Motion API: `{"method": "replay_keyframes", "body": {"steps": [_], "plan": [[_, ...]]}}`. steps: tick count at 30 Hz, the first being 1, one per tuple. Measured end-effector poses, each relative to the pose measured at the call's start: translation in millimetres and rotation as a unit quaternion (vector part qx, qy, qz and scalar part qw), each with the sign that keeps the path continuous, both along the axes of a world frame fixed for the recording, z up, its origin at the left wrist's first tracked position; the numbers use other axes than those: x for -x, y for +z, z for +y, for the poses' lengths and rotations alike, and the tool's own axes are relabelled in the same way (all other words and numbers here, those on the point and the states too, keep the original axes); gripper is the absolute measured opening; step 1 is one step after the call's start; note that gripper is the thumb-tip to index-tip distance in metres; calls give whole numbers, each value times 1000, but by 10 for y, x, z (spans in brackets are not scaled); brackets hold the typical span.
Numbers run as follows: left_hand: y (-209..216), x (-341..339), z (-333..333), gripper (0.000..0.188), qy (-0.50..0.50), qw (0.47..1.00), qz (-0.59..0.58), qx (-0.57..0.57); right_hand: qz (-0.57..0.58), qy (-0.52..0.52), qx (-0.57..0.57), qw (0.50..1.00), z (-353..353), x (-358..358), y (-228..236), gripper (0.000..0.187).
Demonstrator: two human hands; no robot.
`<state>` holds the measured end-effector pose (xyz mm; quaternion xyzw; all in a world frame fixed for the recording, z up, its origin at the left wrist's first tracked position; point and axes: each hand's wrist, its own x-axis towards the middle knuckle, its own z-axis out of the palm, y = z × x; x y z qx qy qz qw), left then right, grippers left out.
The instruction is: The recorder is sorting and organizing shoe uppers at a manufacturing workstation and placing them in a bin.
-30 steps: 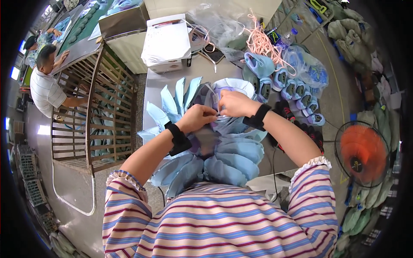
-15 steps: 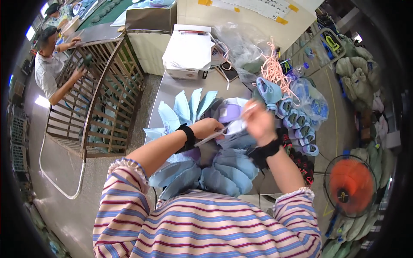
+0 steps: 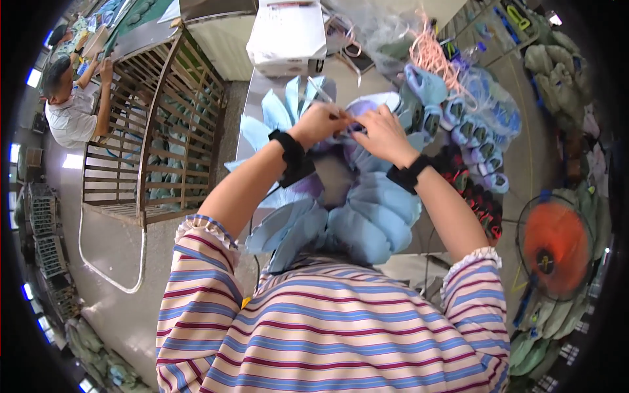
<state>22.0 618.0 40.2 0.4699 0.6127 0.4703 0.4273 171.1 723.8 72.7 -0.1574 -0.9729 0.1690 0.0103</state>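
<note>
Both hands close in on one lilac-and-white shoe upper, over a ring of blue ones

Upper in hand (image 3: 360,105) is around mid-worktop (image 3: 262,84), far side of the ring, lilac part and pale lining facing up. Looks kept there so both hands reach its opening from the near edge

Left hand (image 3: 322,124): fingers curled, thumb and fingertips together at the upper's left side, apparently pinching a pale lace (image 3: 320,89) whose end sticks up behind the knuckles. Tips blurred

Right hand (image 3: 385,136): fingers bent over the upper from its right, likely steadying it. Can't tell if they grip anything or just rest

Light-blue uppers (image 3: 377,226) fan round to the near edge, more pale-blue uppers (image 3: 278,111) fan out toward the left edge. They overlap, probably to pack a batch within reach and leave the middle free

Far edge: white box (image 3: 288,65) with paper (image 3: 286,33) on top. Far right corner: tangle of pink laces (image 3: 434,62), loose, presumably so single ones pull out, plus a clear plastic bag (image 3: 495,95)

Right edge: row of small blue shoes (image 3: 480,141), black-and-red shoes (image 3: 481,206) nearer the near right corner
</note>
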Motion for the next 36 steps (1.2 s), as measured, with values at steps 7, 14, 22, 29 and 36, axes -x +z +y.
{"method": "replay_keyframes", "body": {"steps": [7,14,22,29,36], "plan": [[24,211,-40,20,24,977,211,-20,-93,-118,-198,969,225,263,-70,16],[15,397,64,21,105,980,169,14,20,-382,-45,923,880,-167,-169,27],[141,431,215,18,85,994,66,21,295,-227,300,878,833,22,-221,20],[380,680,220,22,113,975,187,-44,321,-137,350,869,764,-73,-143,27],[611,622,184,26,-3,958,284,44,299,-65,339,890,568,-81,64,31]]}}
